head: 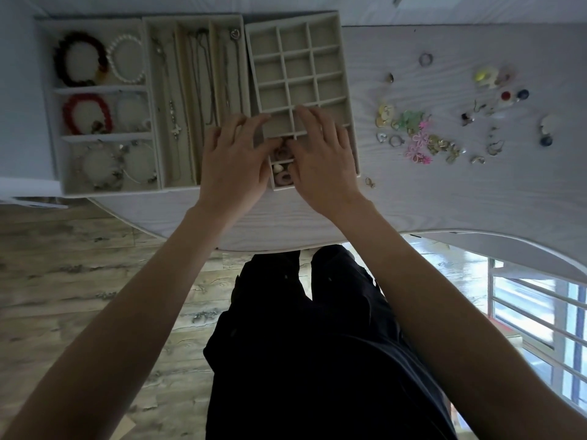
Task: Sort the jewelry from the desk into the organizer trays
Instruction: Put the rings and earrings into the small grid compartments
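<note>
Step in hand, by my read: loading small pieces into the grid tray point(298, 61). Bracelets and necklaces look done; earrings and rings are mostly still out on the desk point(444, 192).

Room: pale wood-grain desk with a curved front edge, wood-plank floor below it, barred window low on the right. The person stands at the desk in dark trousers.

Three trays sit side by side, touching. The bracelet tray point(47, 100) on the left is full in all three sections. The necklace tray point(193, 23) in the middle has chains laid in its long slots. The grid tray is skewed a little and mostly empty.

Both hands are over the grid tray's near cells. Left hand point(233, 157) has fingers spread and relaxed, tips on the dividers. Right hand point(320, 154) is the same, flat over the cells. Thumbs meet over pinkish rings point(282, 165) lying in the near cells. Can't tell whether either thumb pinches anything; it's hidden.

The loose pile point(419, 134) lies right of the grid tray, well apart from the hands: flower earrings, gold hoops, rings, studs. One small piece point(370, 182) sits just beside the tray corner.

Next move probably needs the right hand to reach across to the pile, pinch one small item and drop it in an empty cell. Small parts, so a fine fingertip pinch.
</note>
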Motion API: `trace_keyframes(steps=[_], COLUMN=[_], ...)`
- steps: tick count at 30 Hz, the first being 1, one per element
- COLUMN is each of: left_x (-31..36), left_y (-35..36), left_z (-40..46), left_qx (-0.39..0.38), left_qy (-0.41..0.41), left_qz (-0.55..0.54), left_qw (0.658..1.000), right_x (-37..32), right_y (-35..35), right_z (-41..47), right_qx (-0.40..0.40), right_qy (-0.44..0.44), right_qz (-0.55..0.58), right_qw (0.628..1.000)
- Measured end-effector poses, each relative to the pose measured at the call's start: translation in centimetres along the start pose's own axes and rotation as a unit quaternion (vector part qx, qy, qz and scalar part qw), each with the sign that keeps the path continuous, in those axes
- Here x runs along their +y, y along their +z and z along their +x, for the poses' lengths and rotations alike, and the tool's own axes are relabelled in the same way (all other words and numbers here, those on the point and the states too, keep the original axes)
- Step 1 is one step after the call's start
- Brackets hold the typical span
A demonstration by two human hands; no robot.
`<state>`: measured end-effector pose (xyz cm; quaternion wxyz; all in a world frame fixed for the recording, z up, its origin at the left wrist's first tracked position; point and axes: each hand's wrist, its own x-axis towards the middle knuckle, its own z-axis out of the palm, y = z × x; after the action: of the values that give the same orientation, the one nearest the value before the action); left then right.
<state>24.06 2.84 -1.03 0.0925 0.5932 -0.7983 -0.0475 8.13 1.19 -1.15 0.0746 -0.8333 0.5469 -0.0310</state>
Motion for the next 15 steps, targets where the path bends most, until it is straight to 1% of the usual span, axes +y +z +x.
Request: trace_keyframes(steps=[4, 7, 11, 15], left_x=[-0.07, -0.11, -0.01, -0.14], left_y=[-0.06, -0.29, -0.81, -0.69], left_z=[0.24, 0.49, 0.41, 0.2], left_qx=[-0.002, -0.002, -0.008, -0.001], left_qy=[0.005, 0.009, -0.001, 0.005], left_qz=[-0.001, 0.025, 0.032, 0.03], left_qw=[1.0, 1.0, 0.999, 1.0], right_x=[-0.24, -0.61, -0.91, -0.98], right_y=[0.07, 0.21, 0.35, 0.21], right_z=[-0.2, -0.46, -0.76, -0.92], right_qx=[-0.005, -0.006, -0.016, -0.007], right_qy=[-0.007, -0.013, -0.018, -0.015], right_qz=[-0.014, -0.018, -0.033, 0.005], right_qw=[1.0, 1.0, 0.999, 1.0])
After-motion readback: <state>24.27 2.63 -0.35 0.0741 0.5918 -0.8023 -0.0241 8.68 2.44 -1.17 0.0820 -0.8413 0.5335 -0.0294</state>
